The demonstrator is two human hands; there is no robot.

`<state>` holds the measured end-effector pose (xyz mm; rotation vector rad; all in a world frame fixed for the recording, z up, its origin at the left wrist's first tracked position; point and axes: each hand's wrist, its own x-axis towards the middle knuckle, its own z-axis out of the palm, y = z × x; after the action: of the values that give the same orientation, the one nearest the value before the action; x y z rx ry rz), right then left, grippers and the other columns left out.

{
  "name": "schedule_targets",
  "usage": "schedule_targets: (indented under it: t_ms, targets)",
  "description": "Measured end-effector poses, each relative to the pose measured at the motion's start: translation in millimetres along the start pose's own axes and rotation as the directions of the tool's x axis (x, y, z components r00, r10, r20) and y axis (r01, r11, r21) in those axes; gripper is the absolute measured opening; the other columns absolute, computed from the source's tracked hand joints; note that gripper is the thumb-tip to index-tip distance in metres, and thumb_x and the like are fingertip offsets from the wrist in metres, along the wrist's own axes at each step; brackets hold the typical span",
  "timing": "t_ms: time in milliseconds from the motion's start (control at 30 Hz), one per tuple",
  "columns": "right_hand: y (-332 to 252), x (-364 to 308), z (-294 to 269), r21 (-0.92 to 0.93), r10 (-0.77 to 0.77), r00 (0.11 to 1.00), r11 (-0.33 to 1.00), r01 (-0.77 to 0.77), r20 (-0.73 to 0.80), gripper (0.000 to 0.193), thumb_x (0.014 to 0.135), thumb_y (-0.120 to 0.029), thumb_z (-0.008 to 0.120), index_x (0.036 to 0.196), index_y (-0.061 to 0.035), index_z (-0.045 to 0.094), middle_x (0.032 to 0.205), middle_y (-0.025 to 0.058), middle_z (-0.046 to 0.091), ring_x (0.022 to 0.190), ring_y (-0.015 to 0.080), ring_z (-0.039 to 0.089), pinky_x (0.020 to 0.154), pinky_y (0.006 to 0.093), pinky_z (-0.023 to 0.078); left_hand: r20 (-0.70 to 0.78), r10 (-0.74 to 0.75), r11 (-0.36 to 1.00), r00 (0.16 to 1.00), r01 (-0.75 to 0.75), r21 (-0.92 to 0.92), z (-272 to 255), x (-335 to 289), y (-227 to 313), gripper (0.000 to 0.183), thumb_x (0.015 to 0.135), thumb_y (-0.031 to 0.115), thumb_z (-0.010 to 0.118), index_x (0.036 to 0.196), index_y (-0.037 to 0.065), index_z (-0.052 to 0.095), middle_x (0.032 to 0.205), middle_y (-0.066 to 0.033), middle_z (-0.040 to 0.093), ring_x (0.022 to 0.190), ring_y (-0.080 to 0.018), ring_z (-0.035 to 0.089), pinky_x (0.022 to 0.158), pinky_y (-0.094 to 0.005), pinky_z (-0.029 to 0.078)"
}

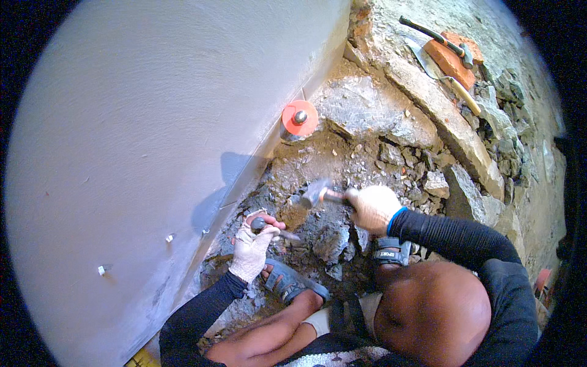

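Note:
My left hand [249, 249], in a pale work glove with bare fingertips showing, is closed around a metal chisel [287, 235]. The chisel's dark, rounded head sticks up by the thumb, and its shaft slants to the right over broken rock. In my right hand [374, 208], also gloved, is a hammer [315, 193] gripped by its handle. The hammer's head is smeared by motion and hangs in the air up and right of the chisel head, apart from it. Loose grey stone [333, 241] and brown soil lie under both hands.
A smooth grey wall [140, 116] rises at left. At its foot stands an orange disc [309, 125] with a metal knob in its middle. Large stone slabs [379, 110] lie beyond. Farther right, another hammer [435, 38] and a trowel [461, 93] rest on red bricks [449, 62]. My sandalled feet flank the rubble.

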<state>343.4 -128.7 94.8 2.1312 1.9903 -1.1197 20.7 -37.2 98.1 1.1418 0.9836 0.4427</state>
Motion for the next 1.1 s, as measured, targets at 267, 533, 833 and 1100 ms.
schedule_targets:
  t_ms: [267, 533, 833, 1100]
  targets:
    - [4.9, 66.8, 15.7, -0.103, -0.019, 0.954, 0.995, -0.012, -0.299, 0.018, 0.094, -0.015, 0.061, 0.098, 0.0014, 0.065, 0.078, 0.0187, 0.072, 0.073, 0.0375, 0.075, 0.065, 0.0493, 0.059, 0.190, 0.296, 0.412, 0.936, -0.305, 0.859, 17.7, -1.8, 5.2, 0.035, 0.076, 0.010, 0.087, 0.107, 0.022, 0.076, 0.117, -0.0083, 0.059, 0.112, -0.0287, 0.061, 0.096, -0.0413, 0.049]
    - [9.2, 61.8, 21.8, -0.104, -0.363, 0.932, 0.927, 0.361, 0.007, 0.017, 0.089, -0.016, 0.064, 0.101, -0.0056, 0.069, 0.078, 0.0188, 0.072, 0.075, 0.0400, 0.074, 0.067, 0.0534, 0.057, 0.265, -0.352, 0.871, 0.898, 0.210, 0.444, 16.6, -4.5, -0.2, 0.019, 0.095, 0.014, 0.076, 0.112, 0.013, 0.068, 0.108, -0.0066, 0.072, 0.097, -0.0171, 0.070, 0.087, -0.0314, 0.055]
    - [27.3, 6.1, 60.5, -0.033, -0.261, 0.955, 0.963, 0.268, 0.143, 0.039, 0.083, -0.011, 0.068, 0.122, -0.0056, 0.065, 0.090, 0.0199, 0.073, 0.085, 0.0407, 0.074, 0.070, 0.0532, 0.058, -0.236, -0.646, 0.760, 0.726, 0.643, -0.099, 34.8, -22.2, -30.9, 0.021, 0.098, 0.016, 0.075, 0.107, 0.017, 0.057, 0.096, -0.0019, 0.070, 0.081, -0.0149, 0.071, 0.068, -0.0326, 0.059]
    - [30.8, -23.6, 53.4, 0.043, -0.168, 0.976, 0.986, 0.164, 0.136, 0.031, 0.081, -0.012, 0.071, 0.110, -0.0026, 0.065, 0.084, 0.0203, 0.073, 0.082, 0.0427, 0.074, 0.070, 0.0535, 0.058, -0.015, -0.851, 0.488, 0.525, 0.779, -0.394, 13.1, 20.7, -24.3, 0.013, 0.102, 0.034, 0.069, 0.104, 0.022, 0.064, 0.078, 0.0047, 0.058, 0.067, -0.0156, 0.062, 0.060, -0.0383, 0.056]
